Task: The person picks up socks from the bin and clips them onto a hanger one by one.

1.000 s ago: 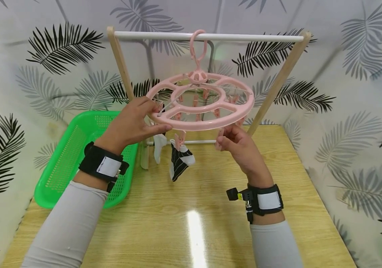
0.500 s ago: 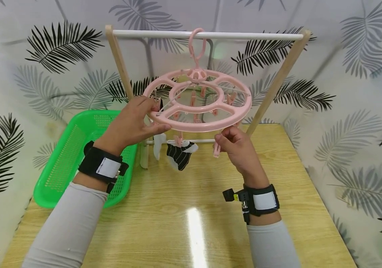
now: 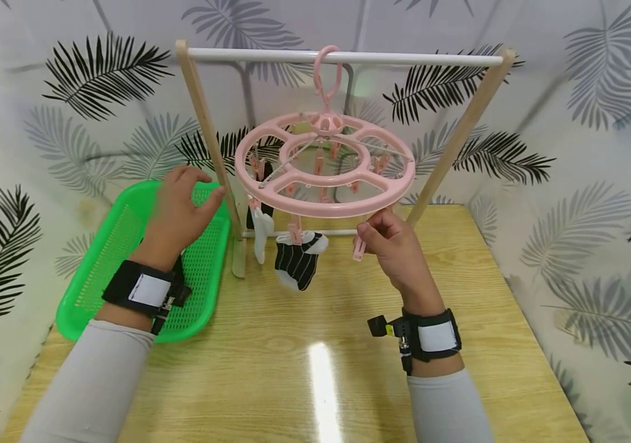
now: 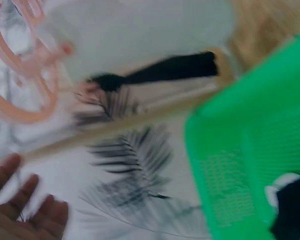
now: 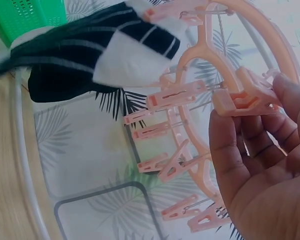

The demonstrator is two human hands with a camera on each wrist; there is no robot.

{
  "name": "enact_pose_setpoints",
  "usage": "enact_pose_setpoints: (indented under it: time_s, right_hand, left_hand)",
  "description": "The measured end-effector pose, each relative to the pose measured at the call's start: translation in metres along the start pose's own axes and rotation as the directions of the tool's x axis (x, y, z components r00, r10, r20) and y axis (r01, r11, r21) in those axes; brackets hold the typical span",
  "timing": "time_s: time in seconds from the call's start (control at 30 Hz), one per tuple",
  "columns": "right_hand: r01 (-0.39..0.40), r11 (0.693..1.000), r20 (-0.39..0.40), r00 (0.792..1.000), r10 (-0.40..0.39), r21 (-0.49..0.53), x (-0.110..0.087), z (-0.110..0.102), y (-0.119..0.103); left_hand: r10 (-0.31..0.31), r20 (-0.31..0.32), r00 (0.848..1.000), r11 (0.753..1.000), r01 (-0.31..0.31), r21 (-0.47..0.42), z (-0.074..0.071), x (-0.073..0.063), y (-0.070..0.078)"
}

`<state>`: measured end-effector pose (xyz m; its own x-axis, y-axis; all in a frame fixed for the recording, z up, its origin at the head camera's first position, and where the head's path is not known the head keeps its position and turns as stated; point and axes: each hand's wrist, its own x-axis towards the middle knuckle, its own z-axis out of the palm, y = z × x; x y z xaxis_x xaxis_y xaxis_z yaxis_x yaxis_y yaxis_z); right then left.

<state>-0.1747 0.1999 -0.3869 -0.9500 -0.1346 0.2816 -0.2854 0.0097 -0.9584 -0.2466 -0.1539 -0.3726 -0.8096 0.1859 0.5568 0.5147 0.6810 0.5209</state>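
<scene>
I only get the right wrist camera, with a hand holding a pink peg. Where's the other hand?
Observer: In the head view, the left hand shows in front of the green basket.

Visitor: I only see a corner of that basket. Is anything in it?

Observer: Yes, the left wrist view shows a black-and-white item in it, too blurred and cut off to name.

Visitor: And what holds the pink ring up?

Observer: In the head view, its hook hangs over a white bar.
</scene>
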Motion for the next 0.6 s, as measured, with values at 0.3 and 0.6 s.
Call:
enact_pose_setpoints:
  time_s: [0.3,0.6]
  right_hand:
    - [-0.027,0.999,-0.044,0.999,0.027,-0.016,-0.005,0.002,-0.01]
    - [-0.05,0.997,-0.063,0.997,0.046,-0.052,-0.008,0.005,-0.018]
  left_hand:
    - [-0.455,0.325,0.829,0.89,0.416,0.187,-0.016,-0.035,-0.06]
    - [-0.617,0.459,0.64,0.782,0.561,0.27,-0.017,-0.055,-0.104]
